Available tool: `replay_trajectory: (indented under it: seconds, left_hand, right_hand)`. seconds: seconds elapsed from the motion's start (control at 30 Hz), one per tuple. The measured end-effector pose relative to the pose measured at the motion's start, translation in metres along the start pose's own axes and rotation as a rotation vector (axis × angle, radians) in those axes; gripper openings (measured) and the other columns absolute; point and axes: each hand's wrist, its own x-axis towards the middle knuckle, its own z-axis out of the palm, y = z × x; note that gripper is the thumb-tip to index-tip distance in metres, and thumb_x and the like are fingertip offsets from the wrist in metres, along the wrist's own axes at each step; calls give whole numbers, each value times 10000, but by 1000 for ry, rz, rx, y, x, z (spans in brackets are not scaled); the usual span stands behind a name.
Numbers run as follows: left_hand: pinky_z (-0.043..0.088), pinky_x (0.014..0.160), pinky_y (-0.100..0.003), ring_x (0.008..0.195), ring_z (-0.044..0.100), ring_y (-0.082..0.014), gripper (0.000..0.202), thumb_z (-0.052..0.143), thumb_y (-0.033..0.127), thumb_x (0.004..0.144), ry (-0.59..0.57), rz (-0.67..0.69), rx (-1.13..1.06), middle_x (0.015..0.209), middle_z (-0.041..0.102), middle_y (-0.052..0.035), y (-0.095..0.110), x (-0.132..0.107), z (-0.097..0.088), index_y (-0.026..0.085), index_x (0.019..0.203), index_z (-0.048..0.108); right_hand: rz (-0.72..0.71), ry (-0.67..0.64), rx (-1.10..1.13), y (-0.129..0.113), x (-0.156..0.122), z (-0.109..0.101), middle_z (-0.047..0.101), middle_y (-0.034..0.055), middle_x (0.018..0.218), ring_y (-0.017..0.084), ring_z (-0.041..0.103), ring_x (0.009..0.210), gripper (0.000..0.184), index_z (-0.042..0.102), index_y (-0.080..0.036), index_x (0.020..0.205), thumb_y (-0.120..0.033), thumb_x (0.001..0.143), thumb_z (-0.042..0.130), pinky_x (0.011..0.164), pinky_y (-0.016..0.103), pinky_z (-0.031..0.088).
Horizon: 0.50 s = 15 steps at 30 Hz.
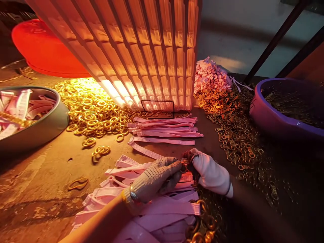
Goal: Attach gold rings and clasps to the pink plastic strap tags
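My left hand point(159, 177), in a knitted glove with dotted grip, is closed in a pinch over the pink straps. At its fingertips shows a small brassy metal ring point(183, 166), partly covered by the fingers. My right hand point(211, 172), in a white glove with darkened fingertips, is closed right beside it; what its fingers hold is hidden. A pile of pink straps point(167, 209) lies beneath both hands, several with metal fittings at their right ends. Just beyond, more pink straps point(164, 131) lie side by side in a row.
Loose gold rings point(101, 111) are heaped at back left, by a red lamp shade point(50, 50). A ribbed plastic panel point(141, 50) stands ahead. Metal snap hooks point(235, 131) spread rightward, near a purple basin point(258, 104). A grey-green bowl point(60, 111) holds straps.
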Motion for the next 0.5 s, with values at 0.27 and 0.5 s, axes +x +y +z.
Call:
replay_trajectory:
  seconds: [0.27, 0.5]
  left_hand:
    - [209, 368, -216, 348, 300, -74, 484, 495, 616, 902, 137, 67, 192, 428, 421, 62, -1, 0, 3, 207, 646, 459]
    - [285, 409, -186, 443, 397, -79, 319, 564, 455, 910, 106, 154, 265, 549, 501, 53, -9, 2, 5, 202, 737, 476]
  right_hand:
    - [8, -84, -261, -12, 4, -3, 659, 130, 1059, 237, 613, 935, 282, 604, -141, 1045, -114, 766, 581, 841, 330, 467]
    - [77, -115, -329, -26, 1, 0, 677, 78, 870, 229, 628, 787, 122, 622, -181, 893, -249, 807, 571, 657, 318, 399]
